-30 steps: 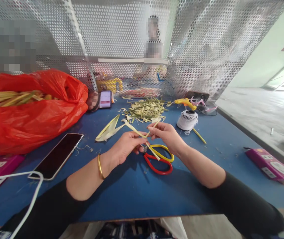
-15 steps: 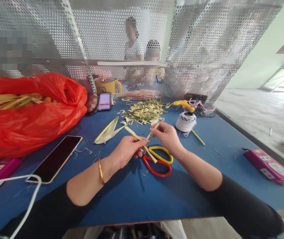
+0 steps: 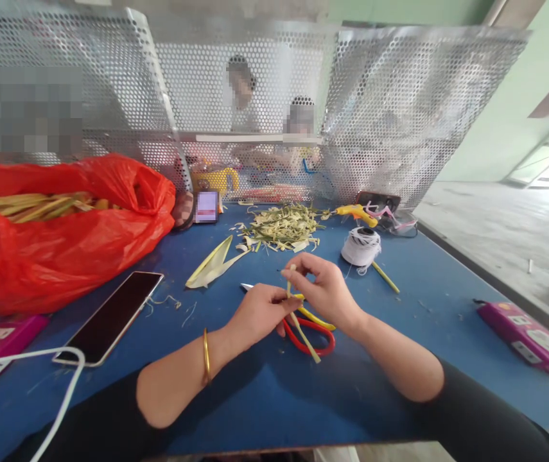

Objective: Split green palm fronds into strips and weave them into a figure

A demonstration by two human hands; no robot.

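My left hand (image 3: 264,309) pinches a pale yellow-green leaf strip (image 3: 307,338) near its middle, and the strip's lower end slants down toward me. The fingers of my right hand (image 3: 321,282) are closed on the strip's upper end, just above the left fingertips. Beneath both hands lies a pair of scissors (image 3: 331,343) with one red and one yellow handle; its blade tip shows beyond my left hand, while the middle is hidden. A larger split leaf piece (image 3: 207,266) rests farther off to the left.
Behind my hands is a heap of leaf scraps (image 3: 284,228). A white thread spool (image 3: 361,248), a green stalk (image 3: 386,277) and a yellow glue gun (image 3: 358,213) are at right. At left are a phone (image 3: 110,321) and a red bag (image 3: 76,256) of leaves. Perforated metal panels (image 3: 255,96) stand behind.
The strip has turned from crossing pieces to a steeper line between my hands. My hands have drawn closer together, and the view has tilted up slightly.
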